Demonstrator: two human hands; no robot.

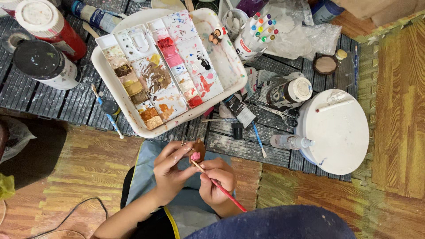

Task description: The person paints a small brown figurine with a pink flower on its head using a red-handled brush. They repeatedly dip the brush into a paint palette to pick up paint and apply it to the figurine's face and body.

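While the left hand (170,170) pinches a small brown figurine piece (197,151) between thumb and fingertips, the right hand (216,181) holds a red-handled brush (219,185) in a pen grip, bristle end touching the pink patch on the piece. Both hands closed on their items, held over the lap, just off the near edge of the low slatted table (248,146). Progress, judging by colour only: piece is mostly brown, pink spot already down, brush is on or beside it, so detail work looks underway; can't tell how much of the far side is painted. On the table: white tray palette (230,66) near the middle, wells full of browns, ochres, reds and pinks, well used. A tiny finished-looking figure (216,35) sits in the tray's far part. Cup of markers (254,37) just beyond the tray's right edge. Round white turntable (336,132) at the right end with a clear spray bottle (290,141) lying beside it. Paint tube (241,113) and a second brush (259,139) near the front edge. Large paint jars (46,64) at the left end, a red one (48,26) behind.
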